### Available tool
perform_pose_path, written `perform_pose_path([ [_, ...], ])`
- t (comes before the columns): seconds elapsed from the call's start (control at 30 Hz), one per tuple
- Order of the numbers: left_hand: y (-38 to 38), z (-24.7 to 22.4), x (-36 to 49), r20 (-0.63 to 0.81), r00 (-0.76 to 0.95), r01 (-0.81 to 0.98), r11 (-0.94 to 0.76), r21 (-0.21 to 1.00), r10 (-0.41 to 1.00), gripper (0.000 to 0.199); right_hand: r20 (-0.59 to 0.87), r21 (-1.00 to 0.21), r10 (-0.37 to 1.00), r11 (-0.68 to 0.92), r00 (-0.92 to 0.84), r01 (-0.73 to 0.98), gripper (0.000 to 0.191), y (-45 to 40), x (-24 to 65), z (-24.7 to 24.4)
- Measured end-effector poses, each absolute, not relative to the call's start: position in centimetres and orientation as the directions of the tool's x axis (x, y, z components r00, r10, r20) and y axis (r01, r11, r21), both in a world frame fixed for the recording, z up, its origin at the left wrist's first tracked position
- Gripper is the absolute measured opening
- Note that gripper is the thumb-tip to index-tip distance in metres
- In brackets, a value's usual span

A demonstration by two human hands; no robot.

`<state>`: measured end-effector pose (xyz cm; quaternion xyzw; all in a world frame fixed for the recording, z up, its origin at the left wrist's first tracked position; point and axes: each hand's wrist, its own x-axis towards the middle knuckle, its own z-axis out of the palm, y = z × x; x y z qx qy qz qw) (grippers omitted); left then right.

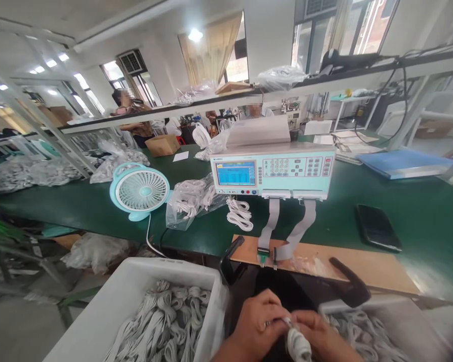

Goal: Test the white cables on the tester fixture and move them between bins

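Note:
Low in the head view, my left hand and my right hand meet around a coiled white cable. The fingers of both are closed on it, pinching near one end, while the coil hangs below them. A small metallic part, perhaps a plug, shows at my left fingers. Just beyond my hands, a wooden board lies along the table edge. Two grey ribbon cables run from the tester with a lit blue screen down to small connectors on that board.
A white bin of bundled cables stands at left, another bin at right. On the green table are a turquoise fan, bagged cables, a loose cable bundle, a phone and a blue folder. People appear beyond the shelf.

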<state>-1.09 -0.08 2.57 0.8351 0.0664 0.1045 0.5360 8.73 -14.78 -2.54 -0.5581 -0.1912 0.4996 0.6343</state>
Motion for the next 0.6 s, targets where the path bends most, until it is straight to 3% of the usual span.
perform_pose_path([
  [0.13,-0.3,1.1,-0.4,0.122,0.858,0.073,-0.355,0.932,0.498,0.017,-0.173,-0.976,0.837,-0.073,0.519,-0.207,0.035,-13.5,10.4,-1.2],
  [0.23,-0.1,-0.8,0.7,-0.05,0.749,0.166,-0.114,0.98,0.661,0.014,-0.098,-0.993,0.735,-0.028,0.671,-0.114,0.035,-11.7,10.6,-1.7],
  [0.37,0.8,-2.1,1.8,-0.285,0.705,0.232,0.168,0.958,0.649,0.027,-0.103,-0.992,0.656,-0.015,0.748,-0.124,0.036,-9.7,10.4,-2.5],
  [0.6,1.9,-1.7,2.2,-0.348,0.685,0.229,0.265,0.937,0.64,0.039,-0.146,-0.986,0.57,-0.02,0.809,-0.164,0.035,-8.1,10.7,-2.6],
])
